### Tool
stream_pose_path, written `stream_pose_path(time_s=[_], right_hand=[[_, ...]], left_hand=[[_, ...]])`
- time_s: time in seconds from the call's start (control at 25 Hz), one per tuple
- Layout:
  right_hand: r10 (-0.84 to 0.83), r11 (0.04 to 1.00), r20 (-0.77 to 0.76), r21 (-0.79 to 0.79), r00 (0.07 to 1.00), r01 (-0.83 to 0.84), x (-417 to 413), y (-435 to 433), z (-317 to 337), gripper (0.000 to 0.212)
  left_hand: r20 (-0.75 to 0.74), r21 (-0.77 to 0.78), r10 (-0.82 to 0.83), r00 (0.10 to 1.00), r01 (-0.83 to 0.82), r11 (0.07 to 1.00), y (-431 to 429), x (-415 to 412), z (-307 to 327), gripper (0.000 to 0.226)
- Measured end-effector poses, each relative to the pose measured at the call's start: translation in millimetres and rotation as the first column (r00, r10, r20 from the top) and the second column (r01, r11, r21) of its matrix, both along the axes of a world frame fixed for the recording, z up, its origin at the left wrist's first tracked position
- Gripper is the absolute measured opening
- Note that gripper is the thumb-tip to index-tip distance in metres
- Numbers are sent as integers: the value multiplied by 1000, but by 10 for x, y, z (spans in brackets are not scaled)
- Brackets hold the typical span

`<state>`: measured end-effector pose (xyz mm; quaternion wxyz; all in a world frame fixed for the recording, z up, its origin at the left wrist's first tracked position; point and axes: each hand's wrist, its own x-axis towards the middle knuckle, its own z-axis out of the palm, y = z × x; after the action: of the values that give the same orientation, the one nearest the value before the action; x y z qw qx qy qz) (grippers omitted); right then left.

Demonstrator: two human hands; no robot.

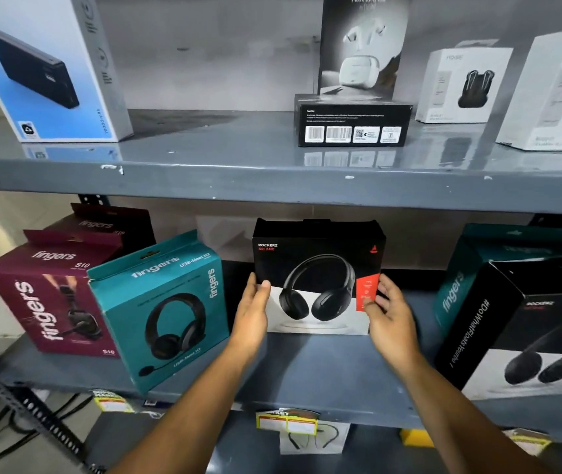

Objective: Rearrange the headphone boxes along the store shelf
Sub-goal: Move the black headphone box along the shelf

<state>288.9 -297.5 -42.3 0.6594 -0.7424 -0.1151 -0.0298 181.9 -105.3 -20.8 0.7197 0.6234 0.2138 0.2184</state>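
A black and white Rockerz headphone box (318,268) stands upright in the middle of the lower grey shelf (307,367). My left hand (253,307) presses its left edge, thumb on the front face. My right hand (387,311) is at its right edge, fingers spread and touching the red corner panel. To the left a teal fingers box (163,313) stands tilted at the shelf's front, with a maroon fingers box (50,302) beside it and another maroon one behind. On the right stand a second black Rockerz box (525,330) and a teal box (498,261) behind it.
The upper shelf (272,172) carries a blue power bank box (43,70), a black Nirvana earbud box (361,46) behind a flat black box (353,123), and white earbud boxes (464,83). Yellow price tags (286,422) hang below. A slotted metal upright (26,405) runs at the lower left.
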Motion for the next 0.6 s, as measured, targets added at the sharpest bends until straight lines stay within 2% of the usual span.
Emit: stream_pose_path(time_s=[0.12, 0.28, 0.44, 0.48, 0.56, 0.6], right_hand=[[15, 997, 1, -73, 1000, -15, -127, -179, -197, 60], [122, 964, -57, -232, 991, -132, -167, -273, -292, 69], [154, 958, -25, -243, 988, -155, -184, -165, -154, 69], [140, 960, -25, -240, 990, -142, -191, -171, -157, 67], [93, 978, -31, -187, 995, -97, -247, -260, -212, 60], [57, 989, -16, -139, 998, -58, -332, -349, -261, 54]], left_hand=[[38, -1, -8, 999, 8, 1000, -14, 4, -34, 54], [56, -27, -3, 998, 5, 1000, 46, 36, -75, 52], [66, -55, 19, 998, -15, 998, 5, 55, -35, 50], [52, -30, 57, 997, -56, 998, -11, 18, -58, 51], [12, 163, 219, 976, -218, 962, -104, -96, -181, 43], [24, 258, 289, 957, -286, 923, -207, -183, -283, 32]])
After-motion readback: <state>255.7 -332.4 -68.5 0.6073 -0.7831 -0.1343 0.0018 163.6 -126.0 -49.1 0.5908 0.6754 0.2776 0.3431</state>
